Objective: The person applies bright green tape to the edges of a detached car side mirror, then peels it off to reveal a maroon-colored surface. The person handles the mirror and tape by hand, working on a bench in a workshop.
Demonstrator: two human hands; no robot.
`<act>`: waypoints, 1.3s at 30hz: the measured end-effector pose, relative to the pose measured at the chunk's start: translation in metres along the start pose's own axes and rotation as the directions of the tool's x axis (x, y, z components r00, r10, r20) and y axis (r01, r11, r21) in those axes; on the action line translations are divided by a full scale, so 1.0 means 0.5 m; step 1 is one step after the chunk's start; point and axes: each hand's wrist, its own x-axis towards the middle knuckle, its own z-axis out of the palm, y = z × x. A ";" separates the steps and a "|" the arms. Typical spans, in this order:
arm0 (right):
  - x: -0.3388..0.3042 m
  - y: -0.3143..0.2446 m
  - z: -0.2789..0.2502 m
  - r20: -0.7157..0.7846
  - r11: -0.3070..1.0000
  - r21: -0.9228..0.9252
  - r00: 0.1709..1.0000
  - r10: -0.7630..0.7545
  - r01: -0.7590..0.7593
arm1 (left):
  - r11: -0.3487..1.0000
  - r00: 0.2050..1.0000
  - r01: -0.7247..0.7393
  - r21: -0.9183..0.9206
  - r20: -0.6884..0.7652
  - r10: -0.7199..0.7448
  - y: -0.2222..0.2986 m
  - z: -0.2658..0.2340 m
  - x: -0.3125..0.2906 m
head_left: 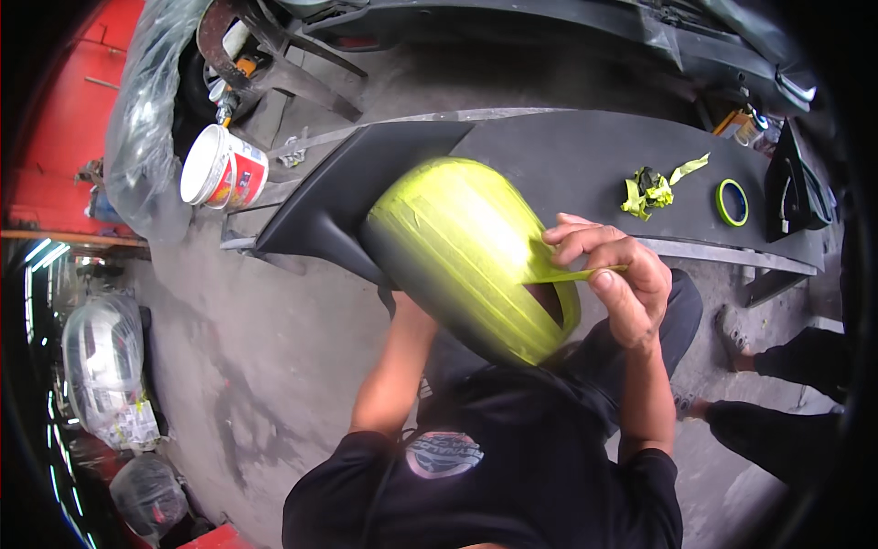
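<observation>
Car mirror (439, 261): I see it before the person (512, 467), overlapping the bench (558, 151) in view, wrapped in yellow tape (471, 215).
Right hand (626, 274): thumb and fingers pinch a tape strip (574, 275) at the mirror's right end.
Left hand: hidden behind the mirror; I can't tell its grip.
Bench top: crumpled tape wad (647, 192), tape roll (721, 206).

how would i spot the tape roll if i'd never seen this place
Find the long dark grey bench in front of the person. Near its right end, between crumpled yellow-green tape and a black part, lies the tape roll: the neat yellow-green ring.
</observation>
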 end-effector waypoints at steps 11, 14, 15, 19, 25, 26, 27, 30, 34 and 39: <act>-0.048 0.045 0.000 -0.374 0.985 0.173 0.925 0.069 -0.003 | 0.470 0.879 0.477 -0.743 0.392 -0.273 -0.029 0.125 0.148; -0.020 0.050 -0.009 -0.478 0.999 0.041 0.878 0.039 -0.022 | 0.456 0.839 0.544 -0.704 0.438 -0.324 -0.046 0.169 0.217; -0.016 0.056 -0.016 -0.490 0.999 -0.002 0.871 0.029 -0.035 | 0.473 0.835 0.549 -0.689 0.438 -0.332 -0.057 0.181 0.231; -0.002 0.103 -0.044 -0.504 0.990 -0.105 0.863 0.027 -0.092 | 0.550 0.855 0.518 -0.655 0.405 -0.324 -0.112 0.207 0.269; -0.003 0.139 -0.061 -0.488 0.977 -0.106 0.866 0.109 -0.183 | 0.557 0.856 0.514 -0.653 0.344 -0.386 -0.175 0.190 0.269; 0.003 0.134 -0.053 -0.488 0.983 -0.073 0.866 0.113 -0.169 | 0.569 0.853 0.503 -0.651 0.265 -0.450 -0.187 0.180 0.264; 0.011 0.132 -0.047 -0.502 0.986 -0.048 0.857 0.116 -0.161 | 0.589 0.847 0.488 -0.644 0.187 -0.498 -0.191 0.173 0.269; 0.021 0.131 -0.038 -0.523 0.987 -0.013 0.842 0.131 -0.162 | 0.623 0.830 0.450 -0.640 0.043 -0.556 -0.184 0.138 0.259; 0.012 0.147 -0.019 -0.478 0.982 -0.022 0.865 0.153 -0.186 | 0.737 0.844 0.447 -0.507 -0.033 -0.535 -0.144 0.106 0.218; 0.030 0.143 -0.006 -0.486 0.966 -0.064 0.853 0.188 -0.249 | 0.824 0.870 0.485 -0.294 0.065 -0.489 -0.084 0.071 0.197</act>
